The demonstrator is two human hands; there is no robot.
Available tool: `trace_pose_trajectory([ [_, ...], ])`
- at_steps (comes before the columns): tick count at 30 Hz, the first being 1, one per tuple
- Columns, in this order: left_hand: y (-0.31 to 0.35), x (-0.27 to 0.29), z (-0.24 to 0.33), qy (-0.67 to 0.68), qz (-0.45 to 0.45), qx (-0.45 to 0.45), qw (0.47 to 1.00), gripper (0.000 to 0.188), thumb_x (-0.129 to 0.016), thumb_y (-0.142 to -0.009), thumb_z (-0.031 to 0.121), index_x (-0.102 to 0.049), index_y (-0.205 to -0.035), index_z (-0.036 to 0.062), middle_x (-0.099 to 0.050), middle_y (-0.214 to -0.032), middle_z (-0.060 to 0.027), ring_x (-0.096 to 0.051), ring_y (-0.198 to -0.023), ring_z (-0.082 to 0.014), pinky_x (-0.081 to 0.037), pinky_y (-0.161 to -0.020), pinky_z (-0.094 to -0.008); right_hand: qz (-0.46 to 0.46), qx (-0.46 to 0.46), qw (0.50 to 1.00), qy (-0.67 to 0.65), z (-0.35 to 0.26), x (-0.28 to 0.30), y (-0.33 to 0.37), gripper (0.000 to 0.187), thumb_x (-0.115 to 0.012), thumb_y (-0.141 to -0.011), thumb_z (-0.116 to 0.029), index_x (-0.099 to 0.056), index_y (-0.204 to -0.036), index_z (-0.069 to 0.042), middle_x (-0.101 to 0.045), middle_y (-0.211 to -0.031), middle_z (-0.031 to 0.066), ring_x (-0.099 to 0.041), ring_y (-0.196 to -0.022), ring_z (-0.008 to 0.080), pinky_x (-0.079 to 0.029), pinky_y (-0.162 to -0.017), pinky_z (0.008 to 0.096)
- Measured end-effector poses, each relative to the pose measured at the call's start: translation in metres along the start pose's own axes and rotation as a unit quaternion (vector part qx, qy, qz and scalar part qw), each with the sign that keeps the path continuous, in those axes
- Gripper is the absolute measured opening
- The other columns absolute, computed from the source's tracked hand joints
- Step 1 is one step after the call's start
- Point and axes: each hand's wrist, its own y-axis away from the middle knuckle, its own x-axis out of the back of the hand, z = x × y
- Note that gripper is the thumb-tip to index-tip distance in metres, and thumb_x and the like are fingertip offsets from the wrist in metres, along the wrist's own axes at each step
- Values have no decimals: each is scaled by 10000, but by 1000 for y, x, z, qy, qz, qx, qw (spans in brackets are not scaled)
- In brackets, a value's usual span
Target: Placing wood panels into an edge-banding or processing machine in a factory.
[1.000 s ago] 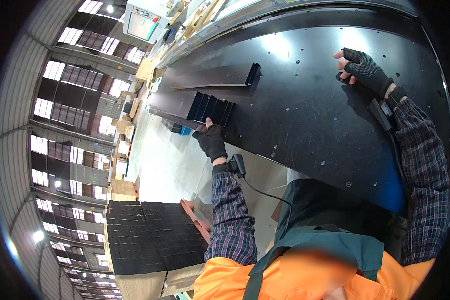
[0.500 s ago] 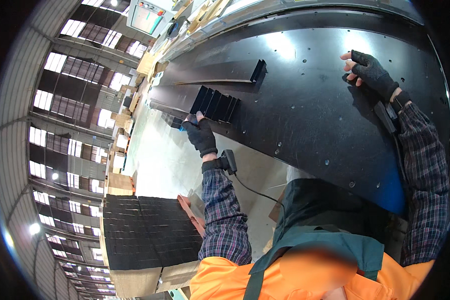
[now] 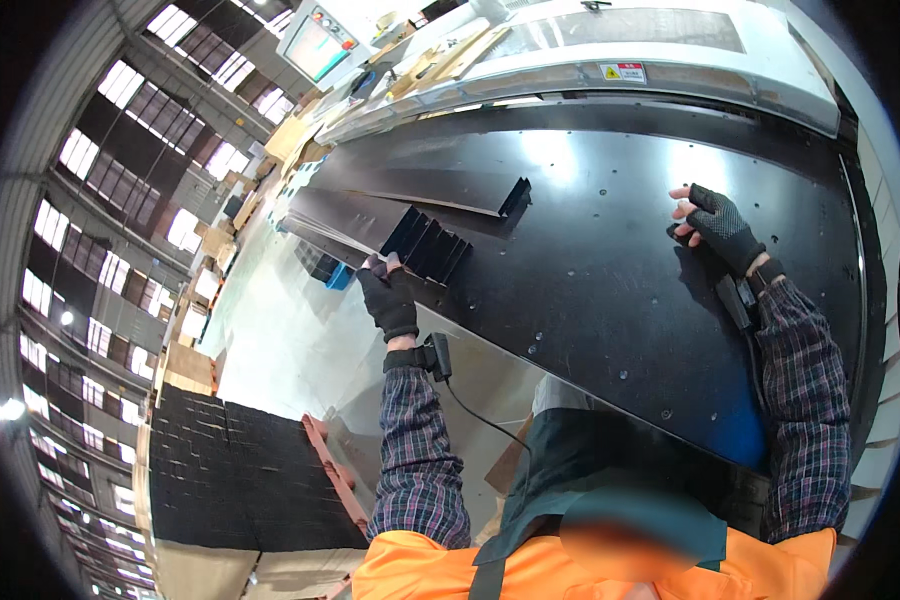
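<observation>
My left hand (image 3: 389, 300), in a black fingerless glove, is at the near side of a stack of long dark channel profiles (image 3: 425, 247). Its thumb and fingertips close on the edge of the nearest profile; part of that grip is hidden. Apart from the stack, a single dark channel profile (image 3: 440, 190) lies further back, its open end facing right. Over the right part of the black table (image 3: 590, 300) hovers my right hand (image 3: 725, 228), gloved alike, fingers half bent and apart, holding nothing.
Behind the table runs a light machine bed (image 3: 570, 80), with a control panel (image 3: 317, 45) at the far left. A pallet of stacked dark pieces (image 3: 240, 470) stands on the floor at lower left. A blue bin (image 3: 340, 277) sits beyond my left hand.
The whole view has shifted, showing more of the machine behind the table. Both hands keep nearly the same places relative to the table and the stack.
</observation>
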Motion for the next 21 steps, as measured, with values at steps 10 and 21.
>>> trace_pose_trajectory([
  [10, -29, 16, 36, -164, -43, -192, 967, 471, -825, -809, 286, -677, -1208, 84, -682, -949, -128, -671, -865, -323, -538, -759, -419, 5, -12, 1000, -8, 7, 6, -4, 378, -589, -1008, -244, -598, -1329, -46, -684, -1079, 152, -718, -868, 194, -595, -691, 276],
  [21, -41, 14, 33, -153, -67, -84, 982, 520, -856, -768, 383, -696, -1163, 85, -694, -930, -140, -681, -890, -318, -537, -793, -418, 9, -3, 1000, -3, -1, 4, 2, 375, -593, -1001, -253, -606, -1314, -47, -676, -1042, 122, -712, -867, 183, -589, -695, 267],
])
